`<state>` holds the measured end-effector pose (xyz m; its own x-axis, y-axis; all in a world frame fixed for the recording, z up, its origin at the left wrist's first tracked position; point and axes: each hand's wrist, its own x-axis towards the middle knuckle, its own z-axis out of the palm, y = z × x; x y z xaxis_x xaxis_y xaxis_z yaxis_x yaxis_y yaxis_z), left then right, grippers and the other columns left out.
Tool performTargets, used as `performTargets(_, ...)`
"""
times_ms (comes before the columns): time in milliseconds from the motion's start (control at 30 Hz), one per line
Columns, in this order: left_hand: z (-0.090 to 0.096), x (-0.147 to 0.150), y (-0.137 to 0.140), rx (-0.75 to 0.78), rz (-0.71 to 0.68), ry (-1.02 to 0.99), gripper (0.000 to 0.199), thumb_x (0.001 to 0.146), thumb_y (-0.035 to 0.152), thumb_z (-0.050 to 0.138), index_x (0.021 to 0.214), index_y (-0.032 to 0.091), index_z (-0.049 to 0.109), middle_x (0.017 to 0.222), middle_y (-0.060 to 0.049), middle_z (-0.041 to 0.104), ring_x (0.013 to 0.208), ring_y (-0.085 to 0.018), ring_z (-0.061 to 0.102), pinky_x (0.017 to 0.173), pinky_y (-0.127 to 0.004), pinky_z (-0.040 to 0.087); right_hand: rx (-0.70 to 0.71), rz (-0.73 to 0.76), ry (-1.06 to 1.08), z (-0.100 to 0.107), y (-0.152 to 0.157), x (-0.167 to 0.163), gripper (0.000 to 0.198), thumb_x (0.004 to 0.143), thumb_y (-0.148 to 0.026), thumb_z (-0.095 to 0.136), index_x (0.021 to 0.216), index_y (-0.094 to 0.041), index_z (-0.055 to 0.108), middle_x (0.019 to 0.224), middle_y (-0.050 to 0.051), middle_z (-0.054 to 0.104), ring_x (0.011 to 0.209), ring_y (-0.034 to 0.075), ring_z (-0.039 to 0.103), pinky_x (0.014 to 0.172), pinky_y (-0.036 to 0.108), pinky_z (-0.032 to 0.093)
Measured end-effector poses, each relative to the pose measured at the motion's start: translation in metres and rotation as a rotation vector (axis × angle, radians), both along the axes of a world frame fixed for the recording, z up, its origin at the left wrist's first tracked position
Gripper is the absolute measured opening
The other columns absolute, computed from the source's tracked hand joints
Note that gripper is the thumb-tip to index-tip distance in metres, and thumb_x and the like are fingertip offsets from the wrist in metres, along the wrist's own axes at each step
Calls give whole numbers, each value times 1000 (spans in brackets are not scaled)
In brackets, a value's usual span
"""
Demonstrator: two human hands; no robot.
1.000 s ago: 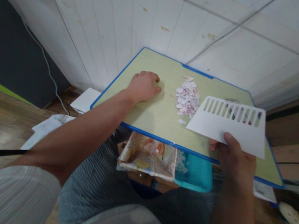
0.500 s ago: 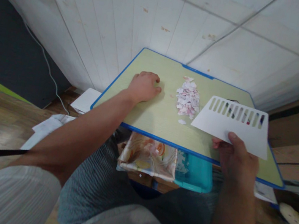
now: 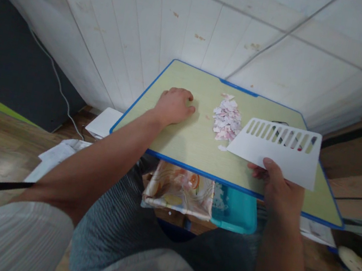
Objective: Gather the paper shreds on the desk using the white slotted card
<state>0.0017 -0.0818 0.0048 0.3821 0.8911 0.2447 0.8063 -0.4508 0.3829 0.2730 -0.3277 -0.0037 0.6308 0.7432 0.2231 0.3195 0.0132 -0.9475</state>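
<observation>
My right hand (image 3: 282, 188) is pinching the slotted card (image 3: 249, 147), likely light and stiff, between thumb and fingers at its solid near edge. My left hand (image 3: 174, 105) is resting loosely open on the board (image 3: 195, 150).

The left hand (image 3: 174, 105) rests toward the left edge of the counter (image 3: 193, 142). A scrap pile (image 3: 227, 120) lies between it and the card (image 3: 279, 155), which the right hand (image 3: 280, 189) holds over the right half. Below the near edge, a container (image 3: 180, 191) sits left of a tray (image 3: 237, 211); the wall (image 3: 194, 21) stands behind the far edge.
</observation>
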Motion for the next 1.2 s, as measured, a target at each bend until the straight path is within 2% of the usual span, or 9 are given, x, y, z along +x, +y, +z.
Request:
performTargets(133,-2,0,1,4,-6,-5,44,103,40,69,142,27,86,162,-13,82,157,-40,69,138,-59,51,32,-9,40,3,0,4,29,87,-47,93,91,-24,77,75,3,83,55,22,69,53,35,59)
performTargets(300,-3,-2,4,-2,-6,-26,43,102,40,70,140,29,87,159,-11,83,156,-41,69,139,-60,50,191,-5,103,11,-7,22,29,83,-39,93,100,-24,75,77,1,81,54,21,69,49,33,55)
performTargets(367,-2,-2,5,-9,-10,-25,43,102,41,70,140,29,86,160,-11,82,156,-41,69,139,-60,49,213,-14,100,12,-10,27,30,82,-37,93,101,-24,74,79,0,79,55,20,70,49,32,55)
performTargets(533,0,-3,4,-15,-5,-19,42,103,42,70,140,30,86,161,-10,82,157,-39,68,139,-57,49,129,32,72,9,-7,20,30,85,-41,94,101,-24,76,81,2,82,56,22,72,50,33,57)
performTargets(733,-2,-2,4,2,-1,-27,41,102,41,70,138,30,87,158,-11,83,156,-41,69,138,-59,50,12,66,-42,10,2,8,33,88,-52,93,86,-23,79,74,6,84,51,21,68,52,35,61)
performTargets(1033,-2,-3,4,-3,-8,-21,42,104,41,70,141,29,87,160,-10,83,156,-41,69,140,-60,50,49,11,32,4,-8,16,25,84,-43,93,80,-25,77,67,2,78,49,21,66,47,33,59)
performTargets(1200,-1,-3,5,-8,-19,5,45,105,42,68,143,26,85,162,-11,81,157,-40,68,140,-59,49,189,55,196,3,-6,18,23,74,-31,90,85,-25,71,67,-3,71,46,17,59,41,29,50)
